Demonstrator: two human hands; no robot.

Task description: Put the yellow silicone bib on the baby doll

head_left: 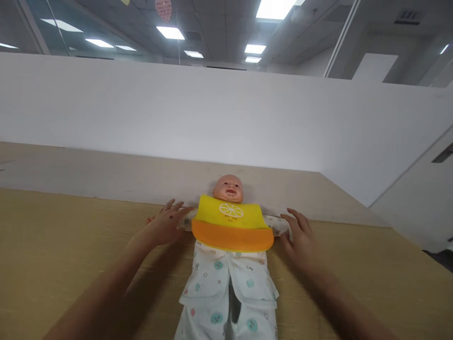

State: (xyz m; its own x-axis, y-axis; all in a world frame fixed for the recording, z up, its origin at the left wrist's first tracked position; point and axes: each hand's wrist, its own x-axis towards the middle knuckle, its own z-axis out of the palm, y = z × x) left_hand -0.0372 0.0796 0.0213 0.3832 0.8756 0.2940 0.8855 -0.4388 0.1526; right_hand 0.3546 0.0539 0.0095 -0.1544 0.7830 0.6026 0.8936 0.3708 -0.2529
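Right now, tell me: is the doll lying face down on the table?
No, the doll lies face up, its yellow bib on top.

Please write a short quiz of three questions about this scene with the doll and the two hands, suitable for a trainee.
1. True or false: the doll lies on its back on the wooden table, head towards the white wall.
2. Which colours has the bib on the doll's chest?
A. blue and white
B. yellow and orange
C. green and red
3. Where are the left hand and the right hand in relation to the doll?

Key
1. True.
2. B: yellow above, with a citrus slice drawing, and orange below.
3. One at each side, at the doll's outstretched sleeves, fingers spread; neither hand holds anything lifted.
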